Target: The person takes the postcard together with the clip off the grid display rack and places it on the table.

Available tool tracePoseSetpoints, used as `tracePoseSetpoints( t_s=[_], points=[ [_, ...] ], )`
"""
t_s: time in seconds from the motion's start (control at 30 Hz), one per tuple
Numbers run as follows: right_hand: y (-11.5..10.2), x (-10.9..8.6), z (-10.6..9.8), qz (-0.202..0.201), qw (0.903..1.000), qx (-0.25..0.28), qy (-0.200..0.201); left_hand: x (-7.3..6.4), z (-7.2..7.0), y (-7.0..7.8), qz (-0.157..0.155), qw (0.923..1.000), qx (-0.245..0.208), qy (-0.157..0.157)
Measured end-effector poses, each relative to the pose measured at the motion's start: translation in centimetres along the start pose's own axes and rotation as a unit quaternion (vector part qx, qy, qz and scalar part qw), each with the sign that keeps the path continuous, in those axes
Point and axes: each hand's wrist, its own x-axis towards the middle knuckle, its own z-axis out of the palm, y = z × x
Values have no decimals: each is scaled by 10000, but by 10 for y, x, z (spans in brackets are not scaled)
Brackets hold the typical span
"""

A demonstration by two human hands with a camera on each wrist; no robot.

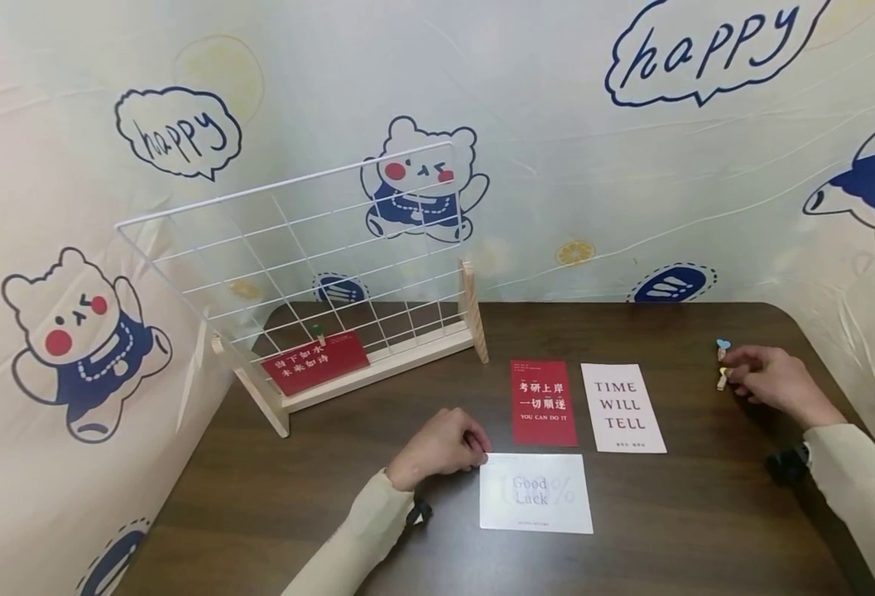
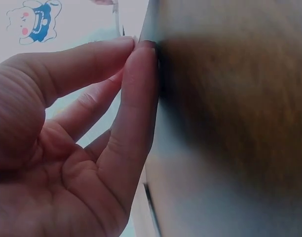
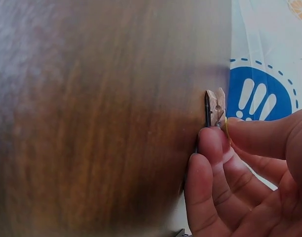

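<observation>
Pale sleeve point(image 1: 351, 542) up front — left hand point(image 1: 440, 443) pinches the Good Luck card point(image 1: 534, 509) by its corner on the table point(image 1: 236, 505); right hand point(image 1: 776, 382) pinches the yellow clip point(image 1: 721, 383) near the blue clip point(image 1: 723, 345) — best squeeze its handles evenly.

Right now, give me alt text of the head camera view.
A person's left hand pinches a corner of a white Good Luck card on a dark table while their right hand pinches a small wooden clip. A red card and a white TIME WILL TELL card lie beyond; another red card is clipped to a wire grid.
</observation>
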Motion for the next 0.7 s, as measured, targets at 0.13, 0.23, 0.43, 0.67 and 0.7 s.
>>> tracePoseSetpoints(
  t_s=[0.13, 0.23, 0.43, 0.67, 0.7],
  points=[
    [1, 1, 2, -88, 9999, 19, 59, 0, 3, 1, 115, 9999, 67, 73],
    [2, 1, 2, -91, 9999, 23, 67, 0, 3, 1, 133, 9998, 109, 121],
    [5, 1, 1, 68, 10000, -46, -44, 0, 4, 0, 125, 9996, 184, 169],
    [5, 0, 1, 190, 9998, 1, -16, 2, 6, -1, 242, 9988, 322, 293],
    [4, 1, 1, 193, 9998, 10, -21, 2, 6, -1, 242, 9988, 313, 303]
  ],
)
